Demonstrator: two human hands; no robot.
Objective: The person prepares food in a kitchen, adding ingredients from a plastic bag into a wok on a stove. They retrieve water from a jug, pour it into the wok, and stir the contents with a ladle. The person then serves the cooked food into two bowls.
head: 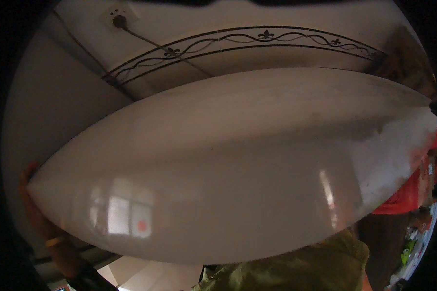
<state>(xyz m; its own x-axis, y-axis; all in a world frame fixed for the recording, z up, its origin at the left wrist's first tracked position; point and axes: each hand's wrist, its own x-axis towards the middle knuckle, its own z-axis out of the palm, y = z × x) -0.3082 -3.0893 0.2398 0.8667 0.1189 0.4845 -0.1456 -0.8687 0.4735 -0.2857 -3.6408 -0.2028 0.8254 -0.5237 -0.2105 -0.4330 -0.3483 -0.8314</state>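
Note:
A large glossy, pale panel [211, 163], perhaps a board or tabletop, fills most of the view and mirrors a window on its lower left. My left hand [31, 174] is at the panel's far left corner, with the fingers curled up around its edge; a yellowish band [54, 241] circles the wrist. What the fingers do behind the panel is hidden. My right hand is out of view. Below the panel, an olive-green garment [295, 265] shows at the bottom of the picture.
Behind the panel stands a tiled wall with a decorative border [266, 35]. A plug sits in a wall socket [119, 20], its cable running down behind the panel. Red cloth or plastic [400, 200] and cluttered items [408, 251] lie at the right.

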